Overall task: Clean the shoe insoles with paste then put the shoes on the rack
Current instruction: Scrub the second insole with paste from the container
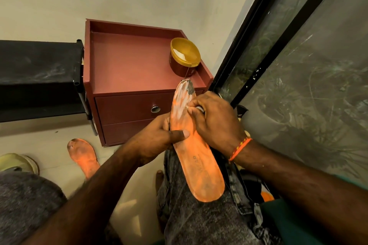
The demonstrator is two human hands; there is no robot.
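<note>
— Insole (196, 157) first: where is it, and who has hold of it?

— Centre of the frame, lying along the person's knee, toe end pointing up toward the red cabinet (139, 65). The left hand (159, 137) grips its left edge, thumb pressed flat across the orange face. The right hand (215, 121) is curled tight at the toe half, pinching something small and pale against the surface — a cloth or brush, I cannot tell which.

— How far has the cleaning got?

— White paste is smeared over the toe half only; the heel half looks bare orange, and a dark grey patch remains at the very tip. So I'd judge this one about half worked.

— And beyond the hands?

— The open paste tub (185, 56) stands on the cabinet top, upper centre. A second insole (82, 157) lies on the floor at lower left, grimy at its toe, seemingly untreated. The dark rack (39, 77) sits at the left edge; no shoe is on it that I can see — racking is all still ahead.
</note>
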